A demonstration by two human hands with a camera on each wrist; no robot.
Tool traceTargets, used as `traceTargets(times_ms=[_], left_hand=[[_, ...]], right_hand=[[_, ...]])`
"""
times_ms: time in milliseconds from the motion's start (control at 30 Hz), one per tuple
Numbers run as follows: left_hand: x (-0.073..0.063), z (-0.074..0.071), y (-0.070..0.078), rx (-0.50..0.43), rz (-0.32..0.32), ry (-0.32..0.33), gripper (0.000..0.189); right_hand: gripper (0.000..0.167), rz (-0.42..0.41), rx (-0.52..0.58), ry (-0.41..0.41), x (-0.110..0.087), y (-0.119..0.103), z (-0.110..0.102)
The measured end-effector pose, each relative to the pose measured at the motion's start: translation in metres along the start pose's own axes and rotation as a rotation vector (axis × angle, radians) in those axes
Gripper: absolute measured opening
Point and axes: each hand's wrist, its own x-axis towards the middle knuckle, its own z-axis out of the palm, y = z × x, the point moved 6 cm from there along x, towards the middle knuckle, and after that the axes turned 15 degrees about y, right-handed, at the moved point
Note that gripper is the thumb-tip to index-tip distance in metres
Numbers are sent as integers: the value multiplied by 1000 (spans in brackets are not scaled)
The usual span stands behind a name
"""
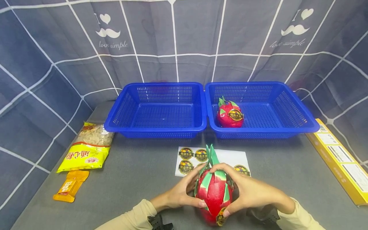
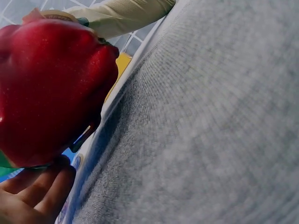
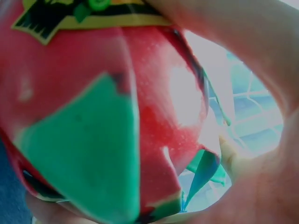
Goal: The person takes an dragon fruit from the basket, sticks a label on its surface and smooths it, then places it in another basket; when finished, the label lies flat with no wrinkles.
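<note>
A red dragon fruit (image 1: 212, 188) with green scales is held between both hands at the table's front. My left hand (image 1: 181, 191) grips its left side, thumb on the near skin and fingers behind. My right hand (image 1: 250, 190) grips the other side, its thumb touching a black-and-gold sticker (image 1: 220, 217) low on the fruit. The left wrist view shows the fruit's smooth red side (image 2: 51, 93) above the fingers (image 2: 42, 191). In the right wrist view, the sticker (image 3: 112, 18) lies across the skin. Just beyond the fruit, a white sticker sheet (image 1: 227, 155) is partly hidden.
Two blue baskets stand side by side at the back, left basket (image 1: 155, 129) and right basket (image 1: 267, 130). Another stickered dragon fruit (image 1: 225, 120) sits in the right one. A yellow pasta bag (image 1: 86, 153) and orange packet (image 1: 71, 186) lie left; a long yellow box (image 1: 339, 159) lies right.
</note>
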Motion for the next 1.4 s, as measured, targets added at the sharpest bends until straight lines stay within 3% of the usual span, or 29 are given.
traceTargets(times_ms=[100,367,600,800,1000,1200,1400], left_hand=[[0,-2,2,57,35,19,90],[4,-5,11,98,168,45,65],[14,-9,11,189,209,163,44],[28,-26,22,344,268,265,42],[54,-37,33,506,179,336,54],[85,-32,35,621,125,336,69],[113,-26,29,682,84,358,78]], right_hand=[[85,2,2,8,0,-2,-5],[87,74,70,71,-5,0,-31],[92,81,-32,267,-9,0,-73],[94,92,-61,428,-12,0,-103],[94,150,-53,547,-8,1,-134],[91,250,-92,641,6,11,-175],[85,298,-129,660,28,21,-209]])
